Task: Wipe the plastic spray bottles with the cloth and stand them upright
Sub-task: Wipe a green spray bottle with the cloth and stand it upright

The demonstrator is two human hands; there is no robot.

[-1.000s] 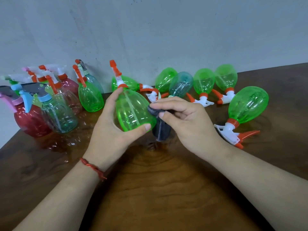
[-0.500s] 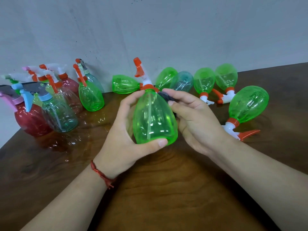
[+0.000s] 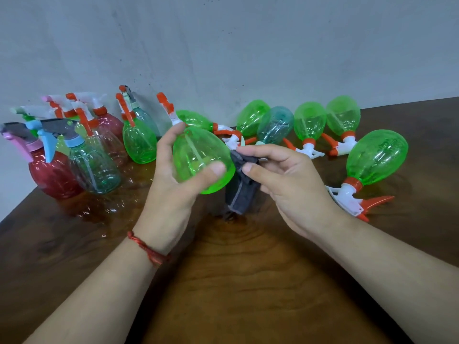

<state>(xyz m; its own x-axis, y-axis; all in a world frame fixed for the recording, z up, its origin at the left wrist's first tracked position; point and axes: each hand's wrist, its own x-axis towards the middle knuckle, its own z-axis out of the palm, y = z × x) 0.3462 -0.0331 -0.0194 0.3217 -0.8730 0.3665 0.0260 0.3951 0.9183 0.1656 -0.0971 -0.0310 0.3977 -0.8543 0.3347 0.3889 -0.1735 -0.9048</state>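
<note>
My left hand [image 3: 173,184] grips the tilted green spray bottle [image 3: 198,155] above the wooden table [image 3: 248,281], my fingers hiding its neck. My right hand [image 3: 285,184] pinches the dark grey cloth [image 3: 241,189] just beside the bottle's base; whether they touch cannot be told. My fingers cover the cloth's top.

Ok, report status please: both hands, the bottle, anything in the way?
Left hand holds green bottle, tilted, off table. Right hand pinches dark cloth at bottle's side. Nothing blocking; lying bottles behind, right.
</note>
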